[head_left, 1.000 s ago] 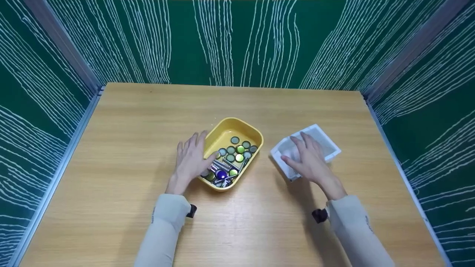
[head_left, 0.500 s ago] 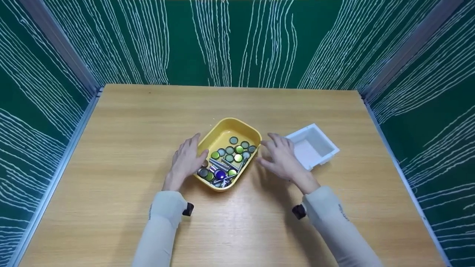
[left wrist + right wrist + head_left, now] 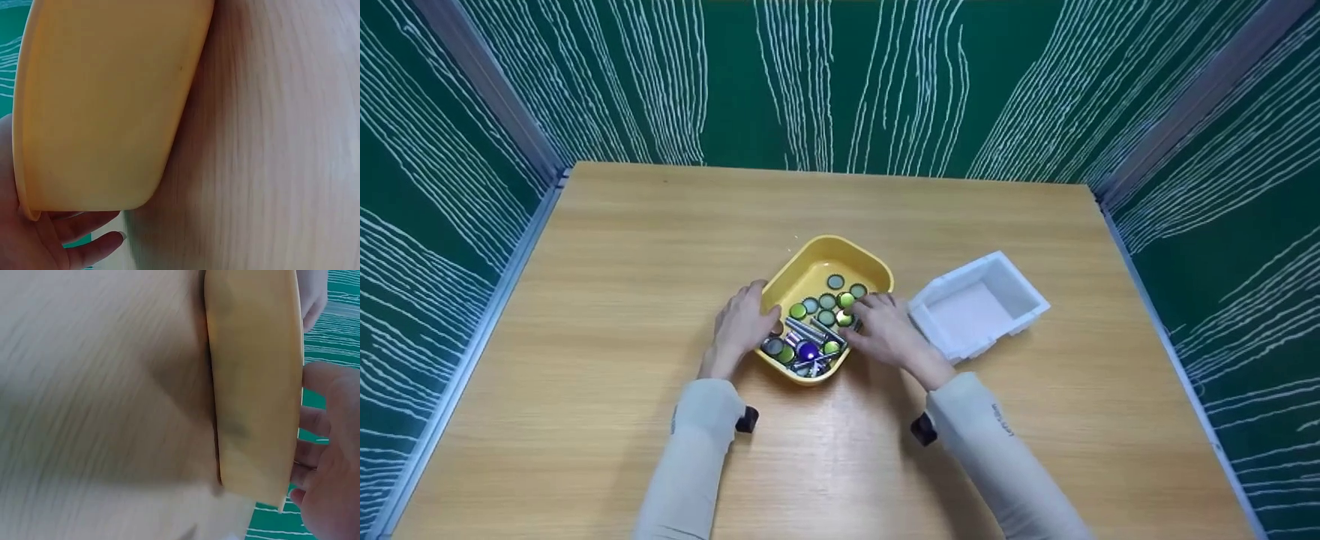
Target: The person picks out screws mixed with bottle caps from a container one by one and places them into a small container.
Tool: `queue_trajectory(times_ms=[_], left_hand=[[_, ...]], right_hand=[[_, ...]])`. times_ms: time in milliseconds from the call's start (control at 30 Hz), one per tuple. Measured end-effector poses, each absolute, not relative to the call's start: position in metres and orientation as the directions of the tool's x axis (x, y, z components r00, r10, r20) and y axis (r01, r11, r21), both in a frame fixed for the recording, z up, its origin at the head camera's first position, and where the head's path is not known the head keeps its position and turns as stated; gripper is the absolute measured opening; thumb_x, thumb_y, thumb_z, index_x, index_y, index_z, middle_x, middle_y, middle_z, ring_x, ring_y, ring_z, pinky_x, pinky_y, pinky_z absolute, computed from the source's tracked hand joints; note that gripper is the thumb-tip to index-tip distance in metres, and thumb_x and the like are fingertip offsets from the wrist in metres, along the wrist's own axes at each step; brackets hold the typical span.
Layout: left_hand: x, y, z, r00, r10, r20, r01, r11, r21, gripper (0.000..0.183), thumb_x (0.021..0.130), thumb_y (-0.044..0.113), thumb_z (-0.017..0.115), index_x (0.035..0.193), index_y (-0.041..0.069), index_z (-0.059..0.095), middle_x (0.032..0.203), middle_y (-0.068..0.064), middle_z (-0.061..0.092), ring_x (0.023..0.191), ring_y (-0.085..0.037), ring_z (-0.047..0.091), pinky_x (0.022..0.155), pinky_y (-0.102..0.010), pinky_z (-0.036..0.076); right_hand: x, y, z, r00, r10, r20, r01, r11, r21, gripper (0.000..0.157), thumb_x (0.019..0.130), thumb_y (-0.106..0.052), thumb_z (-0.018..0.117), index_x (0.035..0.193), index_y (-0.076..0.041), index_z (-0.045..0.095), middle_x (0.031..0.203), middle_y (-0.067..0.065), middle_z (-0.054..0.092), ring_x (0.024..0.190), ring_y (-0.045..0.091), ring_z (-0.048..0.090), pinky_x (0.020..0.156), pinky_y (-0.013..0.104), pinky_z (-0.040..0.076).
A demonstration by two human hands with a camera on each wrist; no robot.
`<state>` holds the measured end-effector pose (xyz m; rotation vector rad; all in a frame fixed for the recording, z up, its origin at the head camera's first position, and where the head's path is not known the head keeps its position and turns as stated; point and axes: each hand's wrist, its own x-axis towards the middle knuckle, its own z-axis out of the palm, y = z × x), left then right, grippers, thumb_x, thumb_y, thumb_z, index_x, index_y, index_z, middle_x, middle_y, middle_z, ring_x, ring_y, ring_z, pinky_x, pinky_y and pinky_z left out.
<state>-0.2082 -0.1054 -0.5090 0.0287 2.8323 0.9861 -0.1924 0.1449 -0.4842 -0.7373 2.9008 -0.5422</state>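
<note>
Flanking yellow bin: hands; white box near right one.

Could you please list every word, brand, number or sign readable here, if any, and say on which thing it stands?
None can be read with certainty.
Right sleeve: small dark lettering near the cuff, too blurred.
Left sleeve: dark mark, too small.
Bottle caps, yellow tub, white bin: no readable text.

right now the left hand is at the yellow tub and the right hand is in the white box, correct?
Not quite: the head view shows the right hand at the yellow tub, not in the white box. The left hand is as you said.
</note>
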Motion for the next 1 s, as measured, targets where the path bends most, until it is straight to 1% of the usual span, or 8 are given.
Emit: queue_trajectory(times_ms=[167,333,433,500,633,767,867,1000], left_hand=[[-0.212,-0.104,-0.510,-0.993,0.059,-0.098,-0.015,0.785,0.620,0.049,0.097,0.023,0.052,0.142,0.004,0.047,0.131,-0.020,0.061,0.121,-0.038,0.059,0.102,-0.053,0.047],[-0.210,-0.105,-0.514,-0.998,0.057,-0.039,0.021,0.791,0.611,0.039,0.098,0.015,0.046,0.135,0.005,0.052,0.117,-0.020,0.066,0.108,-0.038,0.064,0.090,-0.053,0.052],[-0.208,-0.105,-0.515,-0.998,0.057,-0.032,0.027,0.804,0.595,0.036,0.099,0.013,0.045,0.133,0.006,0.054,0.113,-0.021,0.068,0.103,-0.039,0.066,0.084,-0.054,0.053],[-0.207,-0.105,-0.515,-0.998,0.054,-0.033,0.024,0.806,0.592,0.035,0.099,0.012,0.045,0.133,0.007,0.053,0.114,-0.021,0.068,0.101,-0.039,0.066,0.081,-0.053,0.054],[-0.206,-0.104,-0.515,-0.999,0.053,-0.011,0.036,0.799,0.600,0.035,0.100,0.011,0.046,0.133,0.006,0.053,0.112,-0.023,0.068,0.098,-0.041,0.067,0.079,-0.054,0.054],[-0.204,-0.103,-0.516,-0.998,0.057,0.025,0.061,0.790,0.609,0.034,0.100,0.011,0.045,0.132,0.005,0.053,0.108,-0.024,0.069,0.096,-0.043,0.067,0.077,-0.055,0.055],[-0.203,-0.103,-0.516,-0.999,0.052,0.015,0.050,0.786,0.617,0.035,0.100,0.011,0.045,0.134,0.005,0.053,0.108,-0.023,0.069,0.094,-0.041,0.067,0.076,-0.053,0.055],[-0.203,-0.103,-0.515,-0.999,0.049,-0.011,0.031,0.782,0.622,0.038,0.101,0.011,0.044,0.139,0.006,0.050,0.109,-0.021,0.069,0.092,-0.038,0.067,0.076,-0.050,0.056]], right_hand=[[-0.197,0.133,-0.484,-0.874,-0.481,-0.068,-0.430,0.833,-0.349,0.038,0.093,-0.027,0.064,0.120,0.000,0.065,0.119,0.019,0.068,0.119,0.040,0.057,0.115,0.053,0.032],[-0.204,0.120,-0.477,-0.885,-0.421,-0.201,-0.376,0.899,-0.227,0.027,0.091,-0.027,0.065,0.109,-0.008,0.070,0.109,0.013,0.072,0.111,0.035,0.062,0.111,0.050,0.037],[-0.207,0.111,-0.476,-0.886,-0.384,-0.258,-0.357,0.922,-0.146,0.018,0.089,-0.025,0.067,0.100,-0.011,0.069,0.104,0.011,0.071,0.108,0.033,0.063,0.108,0.047,0.040],[-0.208,0.106,-0.477,-0.886,-0.376,-0.271,-0.356,0.927,-0.121,0.014,0.086,-0.022,0.068,0.095,-0.011,0.068,0.104,0.011,0.071,0.108,0.033,0.063,0.109,0.047,0.039],[-0.208,0.098,-0.484,-0.896,-0.360,-0.260,-0.340,0.933,-0.118,0.008,0.080,-0.016,0.071,0.082,-0.008,0.069,0.101,0.014,0.073,0.103,0.035,0.065,0.105,0.048,0.040],[-0.209,0.095,-0.488,-0.915,-0.307,-0.261,-0.291,0.952,-0.098,0.014,0.077,-0.020,0.076,0.073,-0.009,0.068,0.098,0.014,0.074,0.099,0.036,0.066,0.099,0.046,0.042],[-0.210,0.093,-0.489,-0.915,-0.282,-0.288,-0.265,0.959,-0.097,0.015,0.079,-0.022,0.076,0.074,-0.010,0.069,0.099,0.013,0.074,0.101,0.034,0.066,0.102,0.046,0.040],[-0.210,0.093,-0.488,-0.905,-0.277,-0.322,-0.253,0.961,-0.115,0.006,0.079,-0.015,0.071,0.074,-0.012,0.070,0.097,0.010,0.074,0.100,0.031,0.066,0.106,0.046,0.036]])
